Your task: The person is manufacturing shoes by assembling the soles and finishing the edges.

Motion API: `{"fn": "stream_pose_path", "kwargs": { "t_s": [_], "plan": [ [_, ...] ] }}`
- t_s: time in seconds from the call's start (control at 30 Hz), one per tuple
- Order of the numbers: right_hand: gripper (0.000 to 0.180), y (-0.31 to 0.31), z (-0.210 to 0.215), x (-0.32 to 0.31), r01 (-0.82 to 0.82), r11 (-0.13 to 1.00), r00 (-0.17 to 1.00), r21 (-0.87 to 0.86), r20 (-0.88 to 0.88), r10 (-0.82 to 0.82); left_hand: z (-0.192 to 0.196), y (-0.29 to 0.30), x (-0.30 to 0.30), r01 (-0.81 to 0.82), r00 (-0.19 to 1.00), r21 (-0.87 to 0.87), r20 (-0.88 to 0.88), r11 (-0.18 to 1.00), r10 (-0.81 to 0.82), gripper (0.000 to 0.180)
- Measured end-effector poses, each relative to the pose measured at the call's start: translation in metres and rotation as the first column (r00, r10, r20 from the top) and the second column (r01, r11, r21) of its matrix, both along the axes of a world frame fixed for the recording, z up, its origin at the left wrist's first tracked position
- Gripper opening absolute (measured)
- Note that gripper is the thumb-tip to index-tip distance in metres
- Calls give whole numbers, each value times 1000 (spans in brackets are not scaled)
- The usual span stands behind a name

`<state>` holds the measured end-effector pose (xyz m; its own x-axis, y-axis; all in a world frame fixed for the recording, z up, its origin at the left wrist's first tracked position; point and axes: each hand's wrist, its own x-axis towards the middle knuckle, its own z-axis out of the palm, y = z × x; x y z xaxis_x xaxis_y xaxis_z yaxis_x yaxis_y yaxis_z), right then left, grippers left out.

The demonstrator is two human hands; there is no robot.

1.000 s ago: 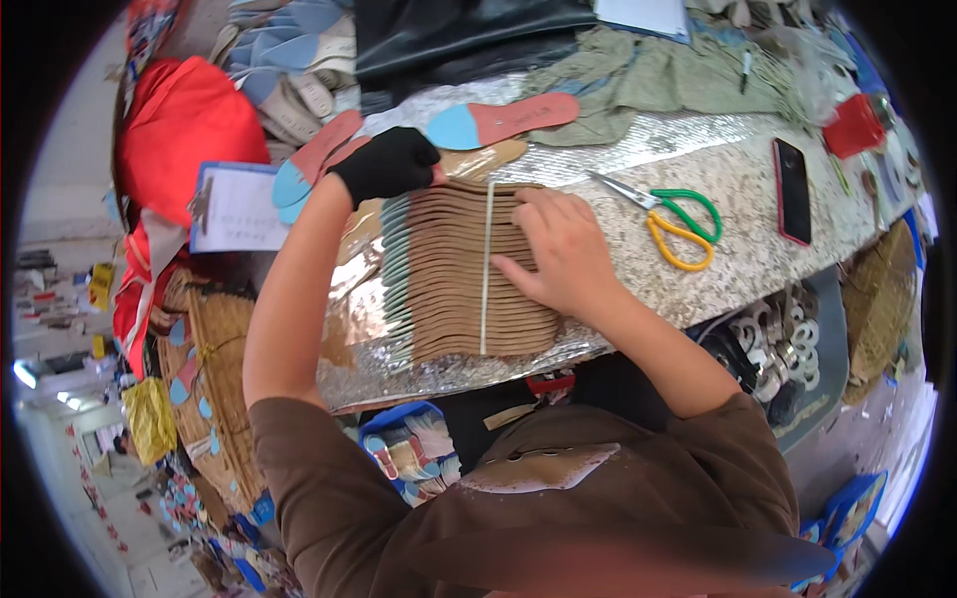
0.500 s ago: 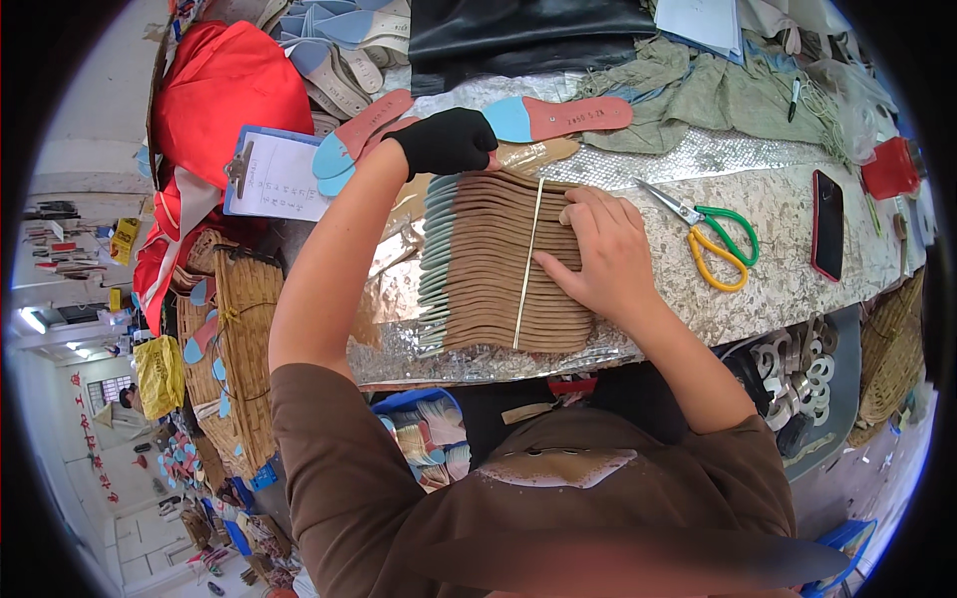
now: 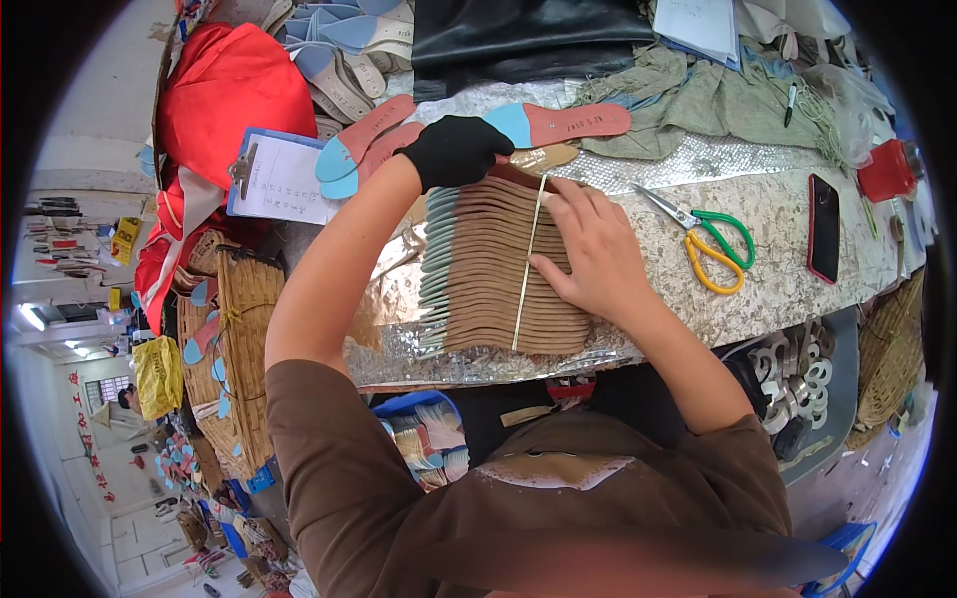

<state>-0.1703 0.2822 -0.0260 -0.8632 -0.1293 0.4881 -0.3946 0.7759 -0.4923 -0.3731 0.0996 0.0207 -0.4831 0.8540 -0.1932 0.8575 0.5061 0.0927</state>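
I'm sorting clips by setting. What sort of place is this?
Probably a shoe-making workshop: a fanned row of insoles under both hands, loose soles on the bench, baskets of more parts beside it.

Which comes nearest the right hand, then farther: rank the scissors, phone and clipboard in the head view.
1. Scissors, just to the right of the right hand.
2. Phone, farther right, past the scissors.
3. Clipboard, far left, beyond the gloved left hand.
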Motion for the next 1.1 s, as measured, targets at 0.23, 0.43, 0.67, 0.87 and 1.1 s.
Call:
{"fn": "stream_pose_path", "kwargs": {
  "t_s": [0.23, 0.43, 0.67, 0.87, 1.1],
  "plan": [
    [56, 2, 3, -5, -75, 983, 991, 168, 120, 55, 3, -10, 4, 154, 971, 31, -192, 988, -146, 18],
    [53, 1, 5, -5, -52, 985, 998, 163, 47, 45, 22, -22, 5, 150, 958, -11, -247, 989, -148, 20],
    [54, 4, 5, -14, -37, 975, 997, 219, 76, 20, 49, -25, -11, 221, 888, -149, -378, 964, -262, 20],
    [55, 4, 0, -13, -46, 982, 998, 182, 60, 36, 130, -117, -69, -280, 807, 60, -525, 958, 269, 26],
    [53, 11, 0, -7, -18, 986, 998, 168, 64, 8, 61, -20, -49, -149, 988, 474, 48, 868, 144, 27]
  ]
}}
